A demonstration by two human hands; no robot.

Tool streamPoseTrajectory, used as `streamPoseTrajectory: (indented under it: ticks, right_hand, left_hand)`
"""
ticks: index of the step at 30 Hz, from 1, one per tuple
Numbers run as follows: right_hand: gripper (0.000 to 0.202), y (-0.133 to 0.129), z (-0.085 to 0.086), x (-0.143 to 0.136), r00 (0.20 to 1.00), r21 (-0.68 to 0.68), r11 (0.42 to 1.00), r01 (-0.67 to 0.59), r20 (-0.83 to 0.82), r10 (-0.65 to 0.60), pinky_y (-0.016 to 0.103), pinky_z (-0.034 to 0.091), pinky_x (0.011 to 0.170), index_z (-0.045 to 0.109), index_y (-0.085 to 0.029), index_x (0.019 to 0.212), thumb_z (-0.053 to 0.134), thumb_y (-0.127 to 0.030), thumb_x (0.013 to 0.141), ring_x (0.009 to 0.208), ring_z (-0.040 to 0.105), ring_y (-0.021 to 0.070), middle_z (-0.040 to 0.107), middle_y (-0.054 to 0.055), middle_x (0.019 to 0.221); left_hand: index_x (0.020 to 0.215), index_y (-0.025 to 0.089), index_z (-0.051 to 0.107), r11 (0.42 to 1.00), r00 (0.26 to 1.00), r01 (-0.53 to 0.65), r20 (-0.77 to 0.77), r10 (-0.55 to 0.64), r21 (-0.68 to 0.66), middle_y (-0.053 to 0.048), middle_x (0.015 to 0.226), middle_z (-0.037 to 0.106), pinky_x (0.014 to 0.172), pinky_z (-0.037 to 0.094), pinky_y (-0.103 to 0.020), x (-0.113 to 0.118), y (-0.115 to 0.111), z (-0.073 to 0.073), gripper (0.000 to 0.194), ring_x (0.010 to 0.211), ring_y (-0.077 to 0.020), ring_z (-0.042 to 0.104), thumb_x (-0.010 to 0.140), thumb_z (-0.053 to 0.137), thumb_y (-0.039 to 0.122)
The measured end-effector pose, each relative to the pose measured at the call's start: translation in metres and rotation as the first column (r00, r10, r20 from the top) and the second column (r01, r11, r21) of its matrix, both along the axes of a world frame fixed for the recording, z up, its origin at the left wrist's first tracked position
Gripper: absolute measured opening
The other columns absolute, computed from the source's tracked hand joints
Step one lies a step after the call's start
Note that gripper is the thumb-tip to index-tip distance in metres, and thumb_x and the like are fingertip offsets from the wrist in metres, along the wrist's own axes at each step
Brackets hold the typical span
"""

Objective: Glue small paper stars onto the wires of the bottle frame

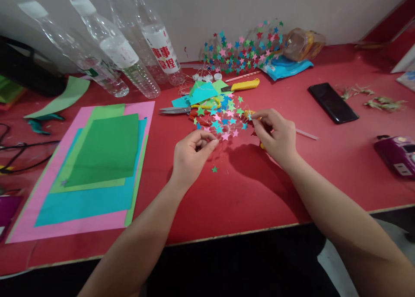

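Both of my hands are at a clear plastic piece covered with small colored stars (225, 119) over the red table (207, 210). My left hand (196, 154) is pinched at its lower left; what lies between the fingertips is too small to make out. On the right side, my right hand (274, 132) has thumb and forefinger together beside the outer stars, and what they grip is also unclear. One green star (214, 169) lies on the table below the piece. Scissors (175, 110) with yellow handles are partly hidden behind the stars.
Stacked colored sheets (103, 150) lie left. Plastic bottles (162, 50) stand at the back left. Behind the scissors are a yellow cutter (244, 85) and another star-covered piece (240, 50). A black phone (333, 102) and a purple power strip (397, 155) are on the right.
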State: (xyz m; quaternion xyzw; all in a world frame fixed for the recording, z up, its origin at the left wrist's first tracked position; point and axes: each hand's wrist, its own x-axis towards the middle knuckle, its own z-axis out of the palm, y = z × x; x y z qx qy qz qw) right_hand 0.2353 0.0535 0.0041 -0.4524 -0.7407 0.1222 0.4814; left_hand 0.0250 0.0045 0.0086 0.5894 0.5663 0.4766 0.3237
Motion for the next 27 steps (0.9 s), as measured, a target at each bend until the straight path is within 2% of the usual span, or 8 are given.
streamPoseTrajectory:
  ticks: [6,10,14,17,20,23,25,27]
  right_hand:
    - [0.011,0.000,-0.001,-0.001,1.000,-0.008,1.000,-0.005,0.014,0.005,0.021,0.038,0.053,0.064,-0.019,0.089,0.053,-0.018,0.086,0.049,0.050,0.0068,0.058,-0.005,0.059]
    - [0.012,-0.001,-0.001,-0.001,0.998,0.033,0.999,-0.023,0.056,0.021,0.021,0.034,0.049,0.063,-0.020,0.089,0.052,-0.017,0.086,0.047,0.047,0.0060,0.060,-0.005,0.061]
    - [0.012,-0.001,-0.003,-0.002,0.994,0.107,0.992,-0.070,0.091,0.060,0.021,0.033,0.048,0.063,-0.019,0.089,0.052,-0.015,0.086,0.046,0.045,0.0055,0.061,-0.005,0.062]
    - [0.013,-0.003,-0.004,-0.003,0.988,0.156,0.982,-0.103,0.129,0.083,0.020,0.034,0.048,0.063,-0.018,0.090,0.052,-0.013,0.087,0.045,0.045,0.0058,0.061,-0.005,0.060]
    - [0.013,-0.008,-0.003,-0.006,0.973,0.224,0.961,-0.165,0.198,0.121,0.020,0.036,0.049,0.063,-0.019,0.092,0.051,-0.014,0.089,0.045,0.048,0.0066,0.062,-0.004,0.060]
    - [0.014,-0.012,-0.001,-0.009,0.946,0.266,0.934,-0.237,0.283,0.159,0.020,0.038,0.052,0.062,-0.019,0.094,0.049,-0.014,0.091,0.049,0.053,0.0077,0.065,-0.002,0.063]
    - [0.015,-0.014,-0.001,-0.010,0.935,0.279,0.924,-0.260,0.310,0.170,0.020,0.038,0.053,0.062,-0.019,0.095,0.049,-0.013,0.091,0.051,0.055,0.0080,0.066,-0.002,0.065]
    - [0.015,-0.015,-0.002,-0.011,0.941,0.280,0.925,-0.258,0.291,0.174,0.020,0.039,0.053,0.061,-0.018,0.097,0.049,-0.013,0.091,0.052,0.055,0.0079,0.067,-0.002,0.065]
  left_hand:
    - [0.075,0.018,0.064,1.000,1.000,0.006,0.004,-0.006,-0.015,0.009,0.048,0.032,0.045,0.024,-0.020,-0.001,0.001,-0.001,0.006,0.045,-0.0052,0.026,0.078,0.065,0.022]
    - [0.073,0.018,0.062,0.999,0.999,0.031,-0.020,-0.031,-0.015,0.009,0.049,0.032,0.045,0.025,-0.020,0.000,0.000,-0.003,0.008,0.045,-0.0053,0.026,0.081,0.063,0.022]
    - [0.072,0.018,0.062,0.998,0.998,0.038,-0.051,-0.035,0.043,0.009,0.049,0.033,0.045,0.027,-0.019,0.000,0.001,-0.003,0.009,0.046,-0.0054,0.029,0.080,0.063,0.020]
    - [0.078,0.018,0.065,0.992,0.992,0.004,-0.124,0.013,0.130,0.009,0.050,0.037,0.046,0.029,-0.018,-0.002,0.001,-0.005,0.004,0.046,-0.0055,0.033,0.080,0.066,0.022]
    - [0.091,0.019,0.069,0.962,0.951,-0.004,-0.297,0.088,0.272,0.008,0.051,0.044,0.048,0.033,-0.018,-0.004,0.000,-0.008,0.011,0.046,-0.0055,0.037,0.083,0.065,0.026]
    - [0.100,0.020,0.071,0.919,0.876,0.057,-0.461,0.141,0.390,0.004,0.063,0.063,0.055,0.038,-0.019,-0.007,-0.002,-0.011,0.017,0.052,-0.0069,0.051,0.088,0.061,0.027]
    - [0.103,0.021,0.071,0.903,0.854,0.081,-0.497,0.155,0.421,0.000,0.076,0.071,0.060,0.041,-0.020,-0.008,-0.002,-0.011,0.019,0.061,-0.0088,0.059,0.090,0.058,0.025]
    - [0.100,0.020,0.071,0.916,0.873,0.079,-0.470,0.127,0.393,0.000,0.075,0.071,0.059,0.041,-0.020,-0.007,-0.003,-0.010,0.017,0.061,-0.0087,0.059,0.090,0.057,0.025]
